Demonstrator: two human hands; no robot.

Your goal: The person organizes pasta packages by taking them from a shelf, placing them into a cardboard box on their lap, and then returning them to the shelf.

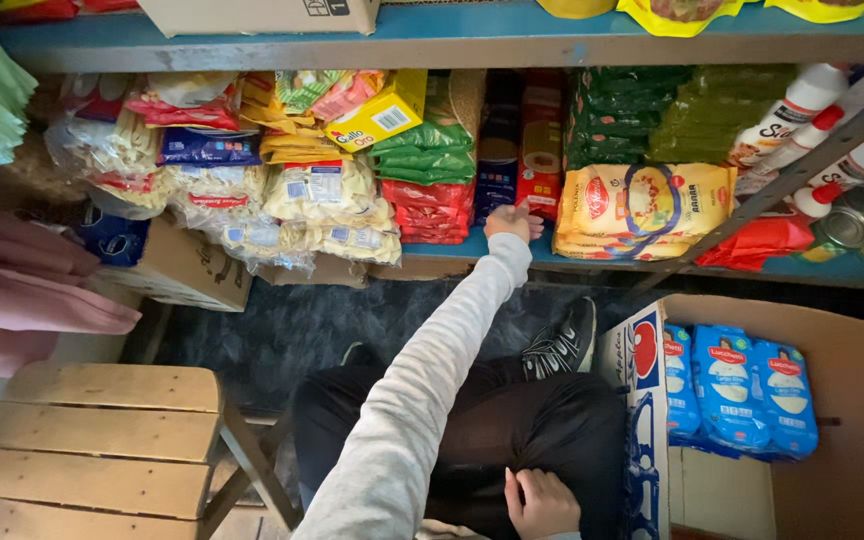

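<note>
Closest to the lens is the right hand (542, 503), resting loosely curled on the dark trouser leg at the person's lap, holding nothing that can be seen. From the same low seat the left hand (512, 222) reaches out in a grey sleeve toward the blue lower shelf (512, 258), its fingers drawn together at the foot of the upright dark and red packets (520, 150); whether they pinch a packet or merely press against it cannot be told, since the back of the hand hides the fingertips. Those packets stand on end, long axis vertical, straight ahead of and just above the left hand, with the stacked red and green packs (432, 185) touching on one side and the yellow bags (642, 205) just beside on the other. The left hand is plainly the nearer one (the right lies well apart, back at the lap). By the right knee sits an open cardboard box (852, 400) holding blue packets (737, 385) upright in a row, and a wooden stool (92, 440) stands to the left.
</note>
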